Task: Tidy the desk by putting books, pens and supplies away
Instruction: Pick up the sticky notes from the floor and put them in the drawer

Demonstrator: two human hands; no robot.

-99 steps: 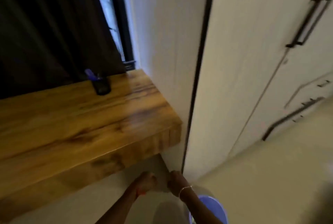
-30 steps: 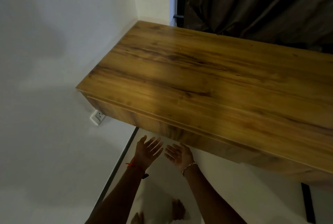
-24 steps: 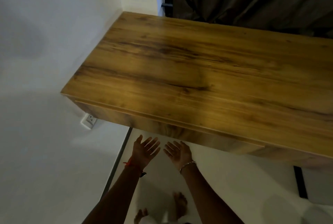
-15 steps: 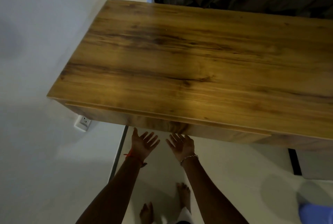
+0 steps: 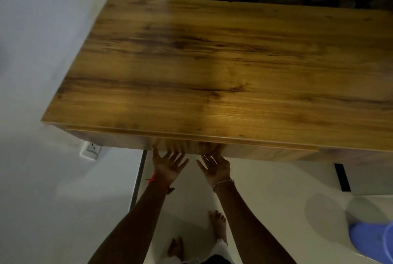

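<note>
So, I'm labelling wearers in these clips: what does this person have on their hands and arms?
The left hand has a red thread band at its wrist, with a small dark bit beside it. The right hand has a silver chain bracelet. Both forearms are bare: no sleeves, no gloves.

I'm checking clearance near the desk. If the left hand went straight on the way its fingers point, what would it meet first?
Probably the desk's front panel, just under the lip of the top. The left hand is open and aimed at it; whether it touches yet is unclear.
</note>
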